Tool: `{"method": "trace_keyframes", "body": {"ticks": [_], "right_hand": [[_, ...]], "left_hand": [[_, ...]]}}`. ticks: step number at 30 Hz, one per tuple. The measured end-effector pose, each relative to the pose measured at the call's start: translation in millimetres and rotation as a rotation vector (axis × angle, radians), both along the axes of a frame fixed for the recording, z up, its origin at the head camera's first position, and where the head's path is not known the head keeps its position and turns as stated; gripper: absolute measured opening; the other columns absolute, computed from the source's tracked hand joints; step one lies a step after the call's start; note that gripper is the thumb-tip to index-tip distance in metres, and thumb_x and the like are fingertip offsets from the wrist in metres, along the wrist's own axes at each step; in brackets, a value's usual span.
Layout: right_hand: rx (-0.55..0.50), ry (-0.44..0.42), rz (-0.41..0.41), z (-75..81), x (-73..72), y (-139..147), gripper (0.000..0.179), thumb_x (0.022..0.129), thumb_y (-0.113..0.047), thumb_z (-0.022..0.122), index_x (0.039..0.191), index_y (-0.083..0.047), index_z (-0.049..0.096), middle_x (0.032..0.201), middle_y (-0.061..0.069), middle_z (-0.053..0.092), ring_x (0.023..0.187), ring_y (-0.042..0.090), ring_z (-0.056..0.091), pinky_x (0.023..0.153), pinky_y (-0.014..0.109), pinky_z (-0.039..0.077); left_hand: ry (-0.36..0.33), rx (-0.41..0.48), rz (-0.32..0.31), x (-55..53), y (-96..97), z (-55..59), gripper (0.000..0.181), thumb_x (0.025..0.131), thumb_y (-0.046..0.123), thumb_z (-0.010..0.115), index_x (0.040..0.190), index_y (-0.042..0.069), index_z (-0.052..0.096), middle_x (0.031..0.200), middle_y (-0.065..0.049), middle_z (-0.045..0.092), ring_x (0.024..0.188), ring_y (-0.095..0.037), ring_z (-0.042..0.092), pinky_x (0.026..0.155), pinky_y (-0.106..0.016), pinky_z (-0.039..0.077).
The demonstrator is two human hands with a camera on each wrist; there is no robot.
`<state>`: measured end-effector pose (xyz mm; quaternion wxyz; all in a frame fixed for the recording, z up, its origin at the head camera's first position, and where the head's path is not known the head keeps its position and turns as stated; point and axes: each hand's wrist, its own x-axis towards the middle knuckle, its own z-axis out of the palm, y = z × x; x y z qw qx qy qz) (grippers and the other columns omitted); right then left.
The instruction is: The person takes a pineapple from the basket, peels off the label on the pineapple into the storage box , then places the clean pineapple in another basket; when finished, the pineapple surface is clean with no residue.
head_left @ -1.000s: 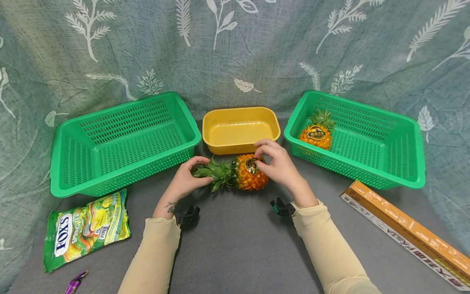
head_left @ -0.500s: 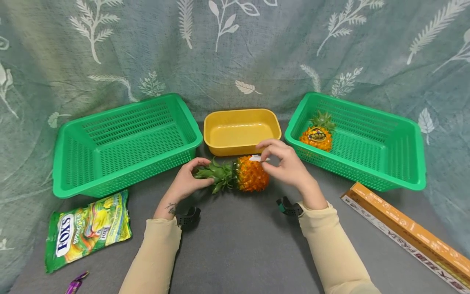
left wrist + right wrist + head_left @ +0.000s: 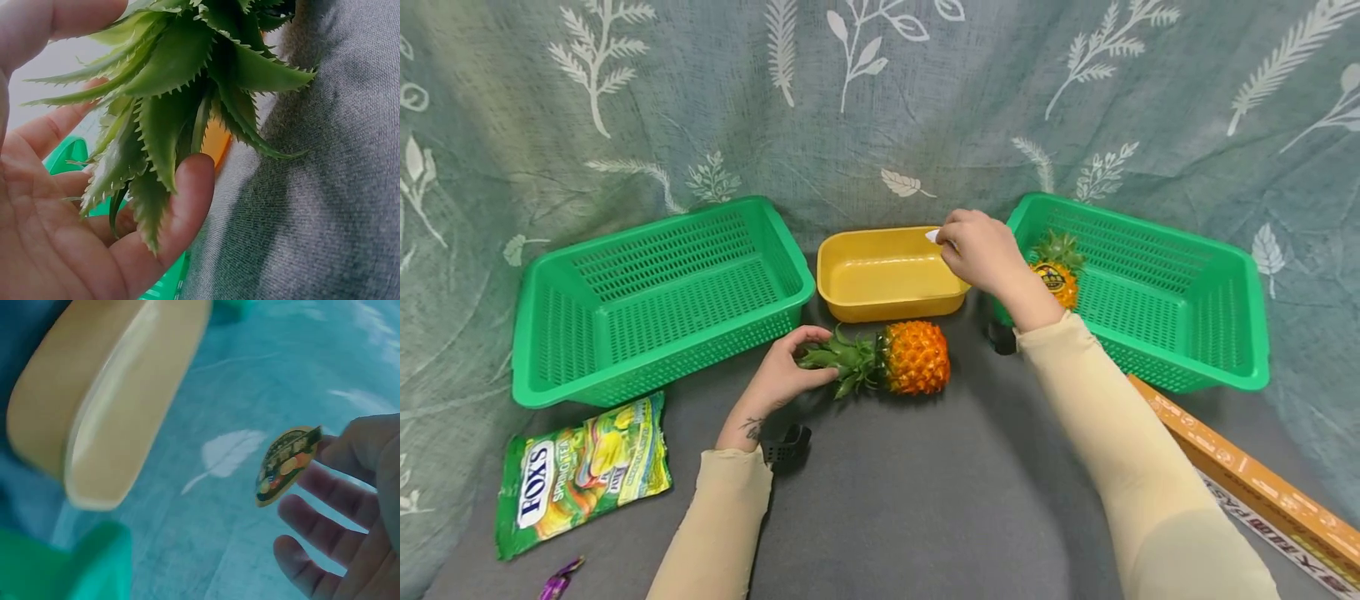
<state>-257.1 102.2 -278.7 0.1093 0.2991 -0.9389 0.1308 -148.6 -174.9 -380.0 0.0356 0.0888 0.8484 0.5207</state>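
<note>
A small orange pineapple [image 3: 917, 358] lies on its side on the grey table, its spiky green crown [image 3: 169, 81] pointing left. My left hand [image 3: 778, 375] holds that crown between thumb and fingers. Up over the right end of the yellow tub [image 3: 887, 312], my right hand [image 3: 983, 252] pinches a peeled sticker [image 3: 287, 464]. The sticker has a dark print with fruit pictures on its face; in the head view only a bit of its white back shows. No label shows on the lying pineapple's upper side.
A green basket [image 3: 677, 363] stands at the left. The right green basket [image 3: 1180, 250] holds another pineapple [image 3: 1058, 275] with its label on. Around them lie a Fox's candy bag [image 3: 583, 475], a purple-wrapped candy [image 3: 559, 581] and a long orange box [image 3: 1240, 475].
My right hand has peeled the sticker off the pineapple, then carried it up and away over the tub. The left hand has stayed at the crown.
</note>
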Motion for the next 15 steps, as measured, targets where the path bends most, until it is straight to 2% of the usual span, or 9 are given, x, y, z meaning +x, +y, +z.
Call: {"method": "trace_keyframes", "body": {"ticks": [3,5,7,9,10,11,15], "right_hand": [[0.124,-0.058,-0.019,-0.8,-18.0,-5,0.026,0.093,-0.007,0.046,0.102,-0.008,0.071,0.099,0.011,0.061,0.078,0.025,0.056,0.057,0.033,0.041],[0.190,-0.099,-0.028,-2.6,-27.4,-7,0.025,0.093,-0.005,0.045,0.083,-0.009,0.068,0.083,0.010,0.054,0.065,0.020,0.046,0.053,0.030,0.031],[0.238,-0.133,-0.035,-5.1,-35.7,-9,0.028,0.092,-0.003,0.045,0.067,-0.011,0.054,0.072,0.007,0.042,0.059,0.017,0.033,0.053,0.030,0.023],[0.274,-0.153,-0.045,-7.4,-42.0,-11,0.032,0.092,-0.004,0.047,0.062,-0.014,0.041,0.068,0.003,0.032,0.059,0.016,0.025,0.054,0.030,0.020],[0.291,-0.167,-0.051,-8.4,-44.5,-11,0.033,0.092,-0.006,0.049,0.062,-0.015,0.037,0.067,0.002,0.030,0.059,0.016,0.024,0.054,0.030,0.021],[0.311,-0.176,-0.057,-9.4,-46.7,-12,0.033,0.092,-0.007,0.050,0.062,-0.015,0.039,0.066,0.002,0.032,0.058,0.016,0.027,0.053,0.030,0.023],[0.368,-0.197,-0.074,-12.3,-52.1,-13,0.031,0.091,-0.005,0.050,0.063,-0.015,0.044,0.062,0.000,0.036,0.056,0.015,0.032,0.053,0.031,0.029]], "left_hand": [[-0.001,-0.003,0.000,1.0,0.4,0.8,0.047,0.077,0.006,0.073,0.120,-0.001,0.053,0.120,-0.021,0.055,0.112,-0.034,0.048,0.097,-0.049,0.035],[-0.008,-0.002,0.000,4.4,2.5,7.3,0.047,0.077,0.004,0.072,0.120,-0.002,0.053,0.119,-0.022,0.055,0.112,-0.035,0.048,0.097,-0.050,0.034],[-0.001,0.003,-0.004,6.1,3.0,9.1,0.046,0.077,0.005,0.072,0.119,-0.002,0.053,0.119,-0.021,0.055,0.112,-0.035,0.048,0.097,-0.050,0.034],[-0.004,0.004,-0.007,11.2,6.6,19.5,0.045,0.078,0.002,0.071,0.118,-0.005,0.053,0.118,-0.024,0.054,0.111,-0.037,0.047,0.097,-0.050,0.034],[-0.006,0.005,-0.007,13.7,8.4,24.7,0.044,0.078,0.001,0.070,0.118,-0.006,0.053,0.118,-0.024,0.054,0.111,-0.038,0.047,0.096,-0.051,0.034],[-0.005,0.004,-0.007,15.0,9.4,27.2,0.044,0.078,0.000,0.070,0.118,-0.006,0.053,0.117,-0.025,0.054,0.110,-0.038,0.047,0.096,-0.050,0.035],[-0.003,-0.003,-0.003,15.3,10.8,30.4,0.042,0.078,-0.001,0.069,0.116,-0.007,0.053,0.116,-0.024,0.055,0.108,-0.037,0.048,0.095,-0.047,0.036]]}}
